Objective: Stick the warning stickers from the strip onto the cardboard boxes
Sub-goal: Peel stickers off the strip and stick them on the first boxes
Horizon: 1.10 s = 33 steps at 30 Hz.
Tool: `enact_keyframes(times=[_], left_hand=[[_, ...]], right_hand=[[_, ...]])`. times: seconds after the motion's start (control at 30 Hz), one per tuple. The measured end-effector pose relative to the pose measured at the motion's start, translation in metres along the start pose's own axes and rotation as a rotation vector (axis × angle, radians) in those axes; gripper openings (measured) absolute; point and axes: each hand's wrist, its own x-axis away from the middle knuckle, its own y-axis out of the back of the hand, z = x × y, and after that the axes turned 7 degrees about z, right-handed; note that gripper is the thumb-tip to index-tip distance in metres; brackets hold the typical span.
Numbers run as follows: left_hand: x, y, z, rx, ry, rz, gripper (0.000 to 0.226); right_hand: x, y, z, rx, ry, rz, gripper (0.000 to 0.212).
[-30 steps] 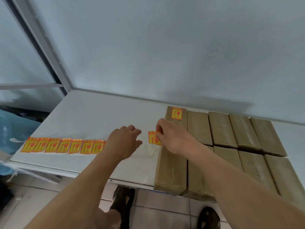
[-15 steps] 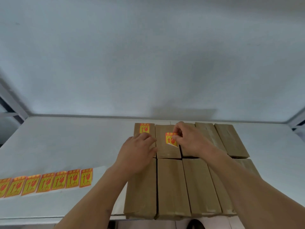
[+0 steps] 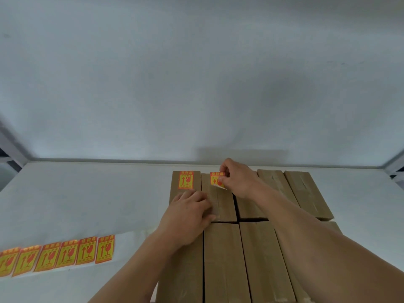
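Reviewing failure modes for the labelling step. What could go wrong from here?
1. The sticker in the right hand sits on the second box with its lower corner lifted; it may crease or land crooked beside the flat sticker on the first box.
2. The left hand lies across two boxes; pressing could shift the rows.
3. The strip lies loose near the table edge and could slide off.

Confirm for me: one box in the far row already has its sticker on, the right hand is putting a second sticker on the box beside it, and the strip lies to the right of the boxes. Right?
Not quite. The head view shows the strip on the table to the left of the boxes, not the right. The rest holds: the far-left box carries a sticker, and the right hand holds a second sticker against the neighbouring box.
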Motion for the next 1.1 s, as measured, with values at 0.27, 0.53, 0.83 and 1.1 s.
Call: enact_keyframes(times=[0.27,0.53,0.83,1.1], left_hand=[[0.002,-0.002,0.003,0.014,0.000,-0.011,0.043],[0.002,-0.002,0.002,0.023,0.005,0.004,0.043],[0.002,-0.001,0.001,0.040,0.008,0.008,0.043],[0.002,0.000,0.000,0.048,0.013,0.011,0.043]], right_hand=[[-0.011,-0.006,0.001,0.023,0.003,0.003,0.017],[-0.015,-0.007,0.001,0.040,-0.010,0.005,0.020],[-0.015,-0.010,-0.001,0.049,-0.010,0.005,0.029],[-0.013,-0.016,-0.001,0.023,-0.017,-0.092,0.024]])
